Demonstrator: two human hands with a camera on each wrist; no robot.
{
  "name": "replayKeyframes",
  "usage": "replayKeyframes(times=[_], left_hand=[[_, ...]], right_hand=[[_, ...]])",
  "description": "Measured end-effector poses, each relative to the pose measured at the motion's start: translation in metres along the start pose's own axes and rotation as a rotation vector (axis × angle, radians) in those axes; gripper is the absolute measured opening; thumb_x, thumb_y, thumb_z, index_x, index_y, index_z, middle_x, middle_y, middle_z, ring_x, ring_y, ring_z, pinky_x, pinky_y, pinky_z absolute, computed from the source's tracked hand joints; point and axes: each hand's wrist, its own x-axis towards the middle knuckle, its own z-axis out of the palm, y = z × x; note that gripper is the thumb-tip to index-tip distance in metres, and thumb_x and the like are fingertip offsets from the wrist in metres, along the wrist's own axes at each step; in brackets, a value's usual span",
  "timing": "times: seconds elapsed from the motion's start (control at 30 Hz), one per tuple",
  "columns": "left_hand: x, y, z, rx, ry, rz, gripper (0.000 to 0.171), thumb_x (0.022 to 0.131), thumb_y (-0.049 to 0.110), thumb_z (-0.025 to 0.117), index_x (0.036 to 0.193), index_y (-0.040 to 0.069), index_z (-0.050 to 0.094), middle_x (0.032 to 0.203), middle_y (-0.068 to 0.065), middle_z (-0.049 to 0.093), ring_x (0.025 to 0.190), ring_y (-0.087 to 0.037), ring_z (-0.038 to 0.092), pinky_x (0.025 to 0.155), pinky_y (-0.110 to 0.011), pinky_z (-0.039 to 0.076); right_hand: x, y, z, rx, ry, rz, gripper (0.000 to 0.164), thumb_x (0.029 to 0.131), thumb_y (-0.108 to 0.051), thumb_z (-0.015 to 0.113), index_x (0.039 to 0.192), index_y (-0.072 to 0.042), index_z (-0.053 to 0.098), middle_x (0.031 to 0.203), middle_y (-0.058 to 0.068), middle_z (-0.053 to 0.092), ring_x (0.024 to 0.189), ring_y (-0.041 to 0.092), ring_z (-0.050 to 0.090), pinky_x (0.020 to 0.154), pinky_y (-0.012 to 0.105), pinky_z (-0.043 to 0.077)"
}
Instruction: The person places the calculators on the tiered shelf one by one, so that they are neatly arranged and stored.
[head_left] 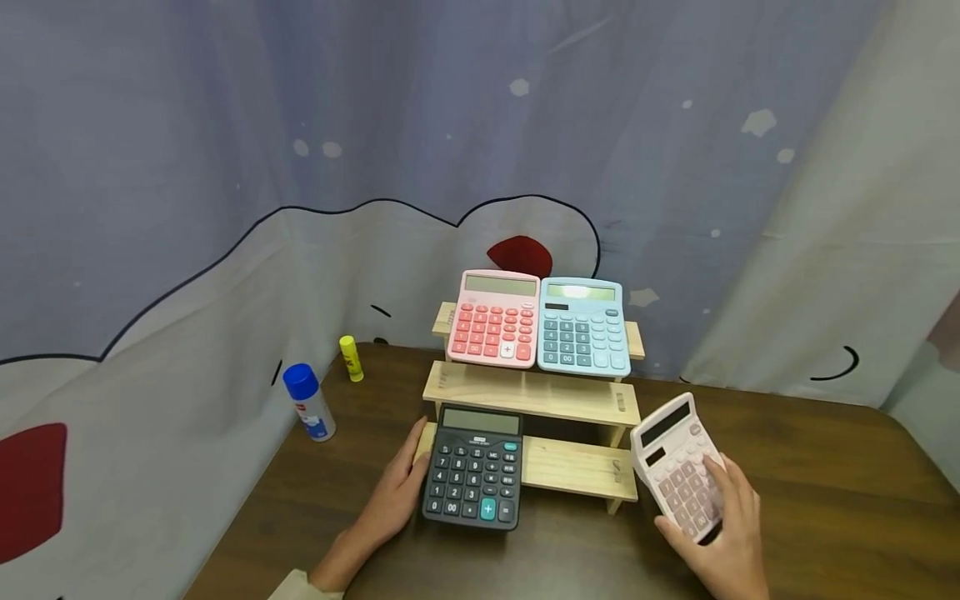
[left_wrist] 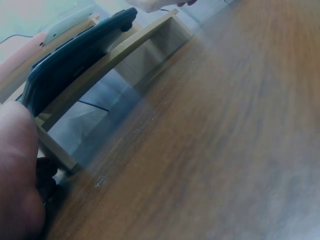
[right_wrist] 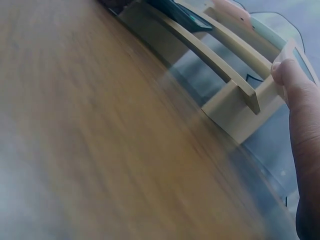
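My right hand [head_left: 723, 533] grips a pale pink calculator [head_left: 678, 467], tilted, off the right end of the wooden rack [head_left: 570, 467]. Its thumb is on the calculator's edge in the right wrist view. A black calculator [head_left: 472, 467] leans on the rack's lowest step, display end up. Beside it, my left hand [head_left: 393, 496] holds the rack's left end, thumb right at the black calculator's edge; the other fingers are mostly hidden. On the top step a pink calculator [head_left: 495, 321] and a light blue calculator [head_left: 585, 327] stand side by side.
The middle step [head_left: 525, 392] runs between the two rows. Left of the rack, a blue-capped spray can [head_left: 309, 404] and a small yellow glue stick [head_left: 351, 358] stand on the brown wooden table [head_left: 817, 467]. A patterned curtain [head_left: 420, 108] hangs behind the table.
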Motion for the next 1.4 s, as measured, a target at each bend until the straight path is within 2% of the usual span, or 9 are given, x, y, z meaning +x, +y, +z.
replayKeyframes(times=[0.2, 0.37, 0.6, 0.8, 1.1, 1.4], left_hand=[[0.000, 0.000, 0.000, 0.000, 0.003, 0.005, 0.057, 0.109, 0.031, 0.040, 0.161, 0.019, 0.019, 0.166, -0.008, 0.022, 0.153, -0.027, 0.020, 0.123, -0.054, 0.017], [-0.001, 0.000, 0.000, 0.003, 0.004, 0.001, 0.057, 0.109, 0.031, 0.040, 0.161, 0.020, 0.019, 0.166, -0.008, 0.022, 0.153, -0.027, 0.019, 0.123, -0.055, 0.016], [-0.001, 0.000, 0.000, -0.003, -0.002, -0.008, 0.057, 0.109, 0.031, 0.040, 0.161, 0.020, 0.019, 0.166, -0.008, 0.021, 0.153, -0.027, 0.018, 0.123, -0.055, 0.016], [-0.001, 0.000, 0.000, -0.003, 0.000, -0.008, 0.057, 0.109, 0.030, 0.040, 0.161, 0.019, 0.019, 0.166, -0.008, 0.021, 0.153, -0.028, 0.018, 0.123, -0.055, 0.016], [-0.001, 0.000, 0.000, 0.004, 0.000, -0.018, 0.058, 0.109, 0.030, 0.040, 0.161, 0.017, 0.018, 0.166, -0.009, 0.020, 0.153, -0.029, 0.017, 0.123, -0.055, 0.014], [0.000, 0.000, 0.000, 0.001, 0.000, -0.011, 0.058, 0.109, 0.029, 0.040, 0.161, 0.016, 0.018, 0.166, -0.009, 0.021, 0.153, -0.029, 0.019, 0.123, -0.055, 0.015]], right_hand=[[-0.003, -0.003, 0.002, 0.044, -0.024, -0.074, 0.111, 0.040, -0.013, 0.095, 0.141, -0.001, 0.053, 0.144, 0.032, 0.041, 0.128, -0.004, 0.027, 0.101, 0.008, 0.020], [-0.004, -0.005, 0.001, 0.062, -0.063, -0.097, 0.111, 0.038, -0.012, 0.095, 0.141, 0.000, 0.052, 0.143, 0.033, 0.041, 0.129, -0.007, 0.026, 0.101, 0.009, 0.020], [-0.010, -0.011, 0.005, 0.099, -0.127, -0.173, 0.113, 0.040, -0.017, 0.096, 0.141, 0.002, 0.051, 0.146, 0.025, 0.042, 0.132, -0.002, 0.027, 0.102, 0.012, 0.019], [-0.015, -0.019, 0.010, 0.139, -0.119, -0.253, 0.114, 0.038, -0.028, 0.097, 0.139, 0.005, 0.053, 0.145, 0.030, 0.043, 0.135, 0.004, 0.030, 0.105, 0.013, 0.021], [-0.019, -0.019, 0.013, 0.112, -0.139, -0.317, 0.116, 0.036, -0.036, 0.098, 0.137, 0.004, 0.056, 0.145, 0.029, 0.044, 0.135, 0.008, 0.031, 0.106, 0.012, 0.022], [-0.018, -0.021, 0.015, 0.090, -0.227, -0.408, 0.113, 0.045, -0.047, 0.097, 0.137, 0.003, 0.055, 0.143, 0.032, 0.044, 0.139, 0.012, 0.029, 0.111, 0.012, 0.020]])
